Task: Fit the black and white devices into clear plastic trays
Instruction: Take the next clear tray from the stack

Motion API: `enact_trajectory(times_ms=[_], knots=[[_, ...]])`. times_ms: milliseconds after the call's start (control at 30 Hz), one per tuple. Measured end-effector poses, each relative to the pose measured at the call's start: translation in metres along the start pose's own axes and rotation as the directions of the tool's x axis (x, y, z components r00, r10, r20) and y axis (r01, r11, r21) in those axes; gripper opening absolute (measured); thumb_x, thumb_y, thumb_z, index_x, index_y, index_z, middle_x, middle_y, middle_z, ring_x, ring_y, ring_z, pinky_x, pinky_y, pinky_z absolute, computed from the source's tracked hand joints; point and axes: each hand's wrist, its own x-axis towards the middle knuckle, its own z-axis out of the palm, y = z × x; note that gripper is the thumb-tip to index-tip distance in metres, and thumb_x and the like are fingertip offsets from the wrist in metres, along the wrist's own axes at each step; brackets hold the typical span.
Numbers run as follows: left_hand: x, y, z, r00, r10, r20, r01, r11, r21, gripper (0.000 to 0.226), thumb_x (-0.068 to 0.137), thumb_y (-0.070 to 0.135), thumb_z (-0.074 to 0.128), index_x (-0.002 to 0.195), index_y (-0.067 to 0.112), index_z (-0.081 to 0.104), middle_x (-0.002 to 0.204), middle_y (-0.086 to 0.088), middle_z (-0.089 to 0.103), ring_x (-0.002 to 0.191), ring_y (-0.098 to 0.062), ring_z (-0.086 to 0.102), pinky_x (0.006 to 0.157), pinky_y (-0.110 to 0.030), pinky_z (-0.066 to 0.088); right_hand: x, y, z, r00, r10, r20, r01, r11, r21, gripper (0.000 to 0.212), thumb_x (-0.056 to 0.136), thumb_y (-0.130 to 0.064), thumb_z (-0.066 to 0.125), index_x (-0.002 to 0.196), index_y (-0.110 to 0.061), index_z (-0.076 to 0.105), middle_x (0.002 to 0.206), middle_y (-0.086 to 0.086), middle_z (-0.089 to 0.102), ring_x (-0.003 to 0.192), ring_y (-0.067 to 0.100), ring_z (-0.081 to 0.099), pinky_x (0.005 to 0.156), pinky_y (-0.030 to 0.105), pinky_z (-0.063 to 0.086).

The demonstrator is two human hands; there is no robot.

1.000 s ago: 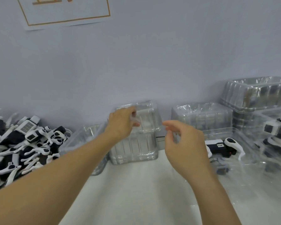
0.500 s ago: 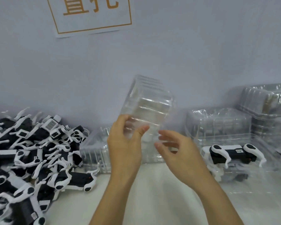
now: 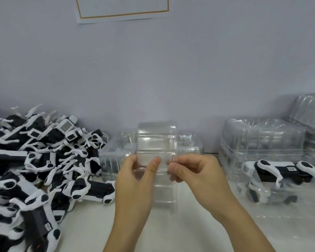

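Hands first: my left hand grips the clear plastic tray at its left edge, thumb in front and fingers curled behind the plastic, while my right hand pinches its right edge between thumb and fingertips. I hold the tray upright, raised above the white surface, at the middle of my view, its ribbed wall facing me. Behind it, at about 12 o'clock from my hands, more empty clear trays sit against the grey wall. At 9 o'clock lies a heap of black and white devices, tangled on the surface and reaching down to 7 o'clock; the nearest one ends just beside my left wrist. At 3 o'clock a black and white device sits in a clear tray, with a stack of upturned clear trays behind it and a taller stack at 2 o'clock. High at 12 o'clock a white sheet with an orange border hangs on the wall.
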Motion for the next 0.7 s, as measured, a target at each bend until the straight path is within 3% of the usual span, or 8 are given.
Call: enact_trajectory(times_ms=[200,433,700], knots=[[0.0057,-0.0023,-0.0031,0.997,-0.062,0.051,0.062,0.998,0.004,0.022,0.086,0.042,0.071,0.095,0.022,0.067,0.080,0.009,0.068,0.074,-0.012,0.063,0.071,-0.032,0.047,0.0007,0.0041,0.0033,0.998,0.059,0.023,-0.062,0.989,0.137,0.010,0.082,-0.019,0.074,0.083,-0.011,0.080,0.071,0.008,0.071,0.067,0.016,0.065,0.069,0.024,0.053],[0.0069,0.0019,-0.0036,0.994,-0.093,0.059,0.092,0.996,0.012,0.025,0.086,0.041,0.072,0.100,0.021,0.067,0.086,0.003,0.071,0.072,-0.013,0.064,0.069,-0.031,0.049,-0.0002,0.0018,0.0056,0.996,0.082,0.038,-0.088,0.973,0.215,0.034,0.063,-0.038,0.076,0.084,-0.012,0.081,0.080,0.017,0.073,0.075,0.023,0.067,0.069,0.023,0.053],[0.0076,0.0066,-0.0036,0.991,-0.105,0.077,0.104,0.994,0.017,0.026,0.084,0.045,0.072,0.099,0.024,0.067,0.088,0.005,0.071,0.078,-0.015,0.066,0.079,-0.039,0.056,-0.0008,-0.0002,0.0014,0.987,0.093,0.129,-0.130,0.940,0.315,0.029,0.073,-0.026,0.072,0.088,-0.002,0.078,0.086,0.015,0.071,0.081,0.024,0.065,0.076,0.029,0.056]])
